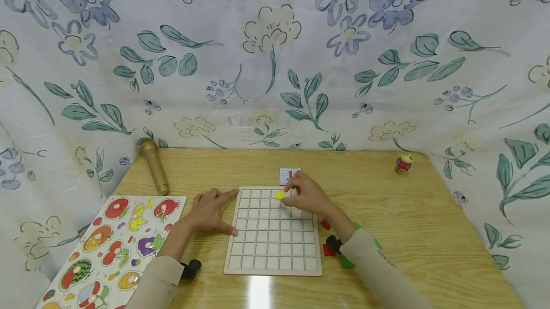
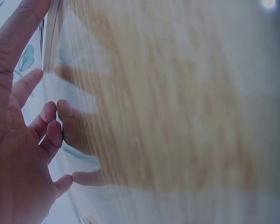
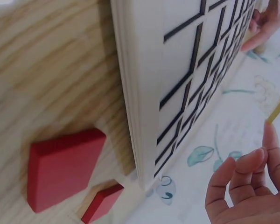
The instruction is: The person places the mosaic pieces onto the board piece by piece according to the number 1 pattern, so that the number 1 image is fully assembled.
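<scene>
A pale wooden board [image 1: 273,237] with a grid of square cells lies flat on the table. My right hand [image 1: 307,194] pinches a small flat yellow tile [image 1: 280,195] between thumb and forefinger over the board's far rows. In the right wrist view the yellow tile [image 3: 277,110] shows edge-on at the fingertips. My left hand [image 1: 211,211] rests at the board's left side, forefinger at the far left corner and thumb on the left edge. The left wrist view shows that hand [image 2: 18,140] with its fingers spread against the table.
Red tiles [image 3: 67,168] and green tiles [image 1: 347,262] lie right of the board, partly under my right forearm. A small pattern card [image 1: 287,176] sits behind it. A fruit puzzle board [image 1: 107,237], a wooden roller [image 1: 155,165] and a red-and-yellow figurine [image 1: 403,163] stand around.
</scene>
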The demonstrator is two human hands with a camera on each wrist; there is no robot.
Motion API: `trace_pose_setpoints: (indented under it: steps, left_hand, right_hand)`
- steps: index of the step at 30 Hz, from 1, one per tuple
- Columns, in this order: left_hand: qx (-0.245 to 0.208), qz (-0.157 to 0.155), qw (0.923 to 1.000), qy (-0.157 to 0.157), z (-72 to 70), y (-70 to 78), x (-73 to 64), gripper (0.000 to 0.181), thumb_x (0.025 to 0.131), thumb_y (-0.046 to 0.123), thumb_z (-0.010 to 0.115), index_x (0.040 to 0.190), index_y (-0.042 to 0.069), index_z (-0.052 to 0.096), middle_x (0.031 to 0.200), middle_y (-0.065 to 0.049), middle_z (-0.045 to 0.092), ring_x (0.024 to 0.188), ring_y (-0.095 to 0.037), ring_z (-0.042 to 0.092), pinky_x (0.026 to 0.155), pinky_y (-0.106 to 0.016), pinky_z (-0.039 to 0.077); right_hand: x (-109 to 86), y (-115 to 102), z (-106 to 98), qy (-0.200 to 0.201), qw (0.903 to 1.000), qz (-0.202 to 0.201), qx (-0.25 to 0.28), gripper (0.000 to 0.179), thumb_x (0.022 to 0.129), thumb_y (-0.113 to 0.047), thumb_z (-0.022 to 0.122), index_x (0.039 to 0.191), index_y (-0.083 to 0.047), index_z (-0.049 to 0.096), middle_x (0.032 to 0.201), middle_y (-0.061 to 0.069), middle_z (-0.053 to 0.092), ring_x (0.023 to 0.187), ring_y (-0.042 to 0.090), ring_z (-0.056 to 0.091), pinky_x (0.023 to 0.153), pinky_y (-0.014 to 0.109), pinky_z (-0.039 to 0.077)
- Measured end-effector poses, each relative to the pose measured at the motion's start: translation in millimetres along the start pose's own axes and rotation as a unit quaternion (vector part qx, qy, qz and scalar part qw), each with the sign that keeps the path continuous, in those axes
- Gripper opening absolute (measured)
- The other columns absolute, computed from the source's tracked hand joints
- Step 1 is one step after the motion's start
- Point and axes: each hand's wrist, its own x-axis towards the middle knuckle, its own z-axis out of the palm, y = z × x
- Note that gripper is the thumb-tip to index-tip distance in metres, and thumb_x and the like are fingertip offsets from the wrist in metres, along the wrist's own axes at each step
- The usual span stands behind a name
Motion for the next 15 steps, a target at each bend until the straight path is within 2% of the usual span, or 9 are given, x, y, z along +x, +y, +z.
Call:
trace_pose_setpoints:
  steps: [5, 15]
  left_hand:
    - [0.002, -0.003, 1.0, -0.003, -3.0, 3.6, -0.9, 0.115, 0.057, 0.067, 0.085, 0.153, 0.022, 0.041, 0.101, -0.004, 0.044, 0.091, -0.023, 0.041, 0.098, -0.065, 0.021]
    - [0.007, -0.013, 0.9999, -0.008, -0.9, 0.7, 1.5, 0.116, 0.056, 0.069, 0.085, 0.153, 0.025, 0.04, 0.101, -0.003, 0.043, 0.092, -0.022, 0.04, 0.099, -0.063, 0.019]
  right_hand:
    - [1.4, 0.3, 4.7, -0.005, 0.9999, 0.009, -0.005, 0.019, 0.081, -0.022, 0.08, 0.093, -0.011, 0.071, 0.091, 0.015, 0.049, 0.074, 0.016, 0.043, 0.065, 0.028, 0.036]
    - [9.4, -3.6, 15.4, -0.016, 0.999, -0.01, -0.041, 0.02, 0.082, -0.022, 0.079, 0.092, -0.007, 0.071, 0.097, 0.011, 0.054, 0.07, 0.013, 0.046, 0.063, 0.026, 0.04]
